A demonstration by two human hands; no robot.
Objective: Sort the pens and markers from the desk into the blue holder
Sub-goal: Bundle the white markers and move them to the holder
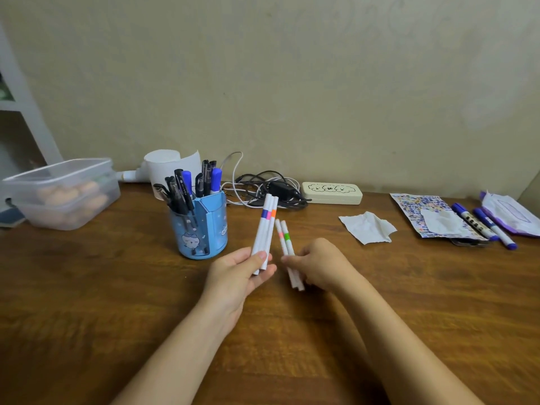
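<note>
The blue holder (201,229) stands upright on the desk, left of centre, with several black and blue pens sticking out of it. My left hand (239,273) grips three white markers (265,226) with blue, pink and orange bands, just right of the holder. Beside it, my right hand (318,264) holds two white markers (285,238) with pink and green bands. Two blue-capped markers (482,225) lie at the far right of the desk.
A clear lidded plastic box (62,194) sits at the left edge. Tangled cables (268,188) and a cream case (331,192) lie along the wall. A crumpled tissue (368,228), a sticker sheet (423,214) and a purple packet (511,214) occupy the right side.
</note>
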